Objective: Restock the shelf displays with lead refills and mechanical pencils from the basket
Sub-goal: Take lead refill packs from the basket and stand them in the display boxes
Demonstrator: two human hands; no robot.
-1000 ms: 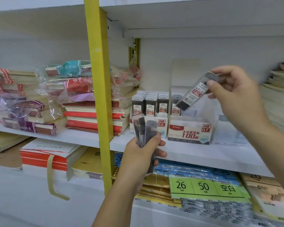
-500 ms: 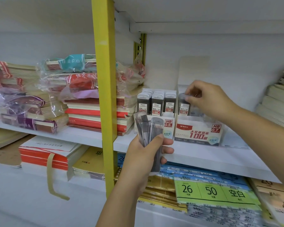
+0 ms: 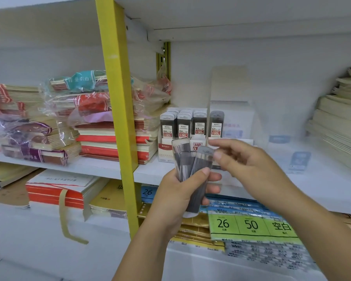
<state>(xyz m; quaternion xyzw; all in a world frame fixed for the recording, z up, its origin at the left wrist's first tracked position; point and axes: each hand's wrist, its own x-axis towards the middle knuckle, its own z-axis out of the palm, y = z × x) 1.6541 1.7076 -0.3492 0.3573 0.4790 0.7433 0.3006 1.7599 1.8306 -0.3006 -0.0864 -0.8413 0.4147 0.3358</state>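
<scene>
My left hand [image 3: 176, 197] grips a fanned bundle of clear lead refill cases [image 3: 187, 165] in front of the shelf. My right hand [image 3: 249, 165] has come in from the right, and its thumb and forefinger pinch the top of the rightmost case [image 3: 205, 152] in the bundle. Behind them on the white shelf [image 3: 101, 169] stands the 0.5 display box [image 3: 164, 148], filled with rows of upright refill cases [image 3: 182, 123]. To its right a single 0.7 refill case [image 3: 216, 123] stands in a second display box, which my hands mostly hide.
A yellow upright post [image 3: 118, 110] divides the shelf. Stacks of notebooks [image 3: 114, 138], some in plastic wrap, lie to its left. More paper stacks [image 3: 338, 118] fill the far right. Green and blue labelled packs [image 3: 251, 224] lie on the lower shelf.
My right hand set one refill case into the 0.7 box, let go of it, and came back down to the bundle. My left hand kept holding the bundle.
</scene>
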